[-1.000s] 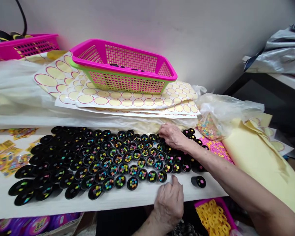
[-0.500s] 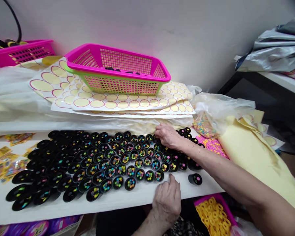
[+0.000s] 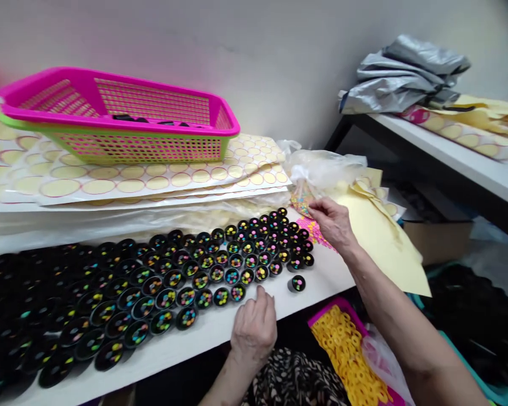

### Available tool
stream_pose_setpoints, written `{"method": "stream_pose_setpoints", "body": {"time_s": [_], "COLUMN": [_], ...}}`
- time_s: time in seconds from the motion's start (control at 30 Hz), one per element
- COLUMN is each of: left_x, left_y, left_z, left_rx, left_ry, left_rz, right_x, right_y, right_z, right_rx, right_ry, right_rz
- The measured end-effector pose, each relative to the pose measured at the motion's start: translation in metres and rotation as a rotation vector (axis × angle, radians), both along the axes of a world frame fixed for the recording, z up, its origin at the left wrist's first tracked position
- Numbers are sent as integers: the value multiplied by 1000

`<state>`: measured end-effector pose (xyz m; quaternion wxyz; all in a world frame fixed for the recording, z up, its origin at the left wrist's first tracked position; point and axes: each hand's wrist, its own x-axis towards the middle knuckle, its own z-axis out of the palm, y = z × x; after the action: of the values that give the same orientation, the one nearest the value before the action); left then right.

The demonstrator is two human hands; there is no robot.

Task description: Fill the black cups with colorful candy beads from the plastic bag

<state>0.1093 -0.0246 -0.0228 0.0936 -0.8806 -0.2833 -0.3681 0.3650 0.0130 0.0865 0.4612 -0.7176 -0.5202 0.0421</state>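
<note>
Rows of small black cups [image 3: 201, 280] holding coloured beads stand on the white table. My left hand [image 3: 254, 324] rests by the table's front edge, just below the nearest cups, its fingers curled in. What it holds, if anything, is hidden. My right hand [image 3: 332, 223] is over the pink and yellow beads [image 3: 317, 234], thumb and fingers brought together at the edge of a clear bag of mixed beads [image 3: 300, 203]. I cannot make out what is between those fingertips. One black cup [image 3: 297, 283] stands apart from the rows at the right.
A pink basket [image 3: 122, 127] nested in a green one sits on sheets of round stickers [image 3: 169, 179] behind the cups. Yellow paper [image 3: 379, 239] lies to the right. Below the table edge is a pink basket of yellow rings [image 3: 341, 344]. A shelf [image 3: 452, 149] holds silver bags.
My right hand has moved from the back rows of cups to the loose beads and bag. My left hand stays near the front edge. The view has swung right.
</note>
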Motion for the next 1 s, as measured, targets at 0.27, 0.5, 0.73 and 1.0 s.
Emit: {"method": "stream_pose_setpoints", "body": {"time_s": [0.27,0.5,0.73,1.0], "left_x": [4,6,7,8], "left_y": [2,2,3,3], "left_z": [2,3,1,1], "left_rx": [48,73,75,74], "left_ry": [5,2,6,17], "left_rz": [-14,-28,-35,-41], "right_x": [32,16,13,13], "right_y": [-83,-75,-68,-84], "right_z": [-79,-75,-76,-68], "right_rx": [-245,-292,-354,-395], "right_ry": [-21,-50,-254,-380], "right_rz": [-31,34,28,70]}}
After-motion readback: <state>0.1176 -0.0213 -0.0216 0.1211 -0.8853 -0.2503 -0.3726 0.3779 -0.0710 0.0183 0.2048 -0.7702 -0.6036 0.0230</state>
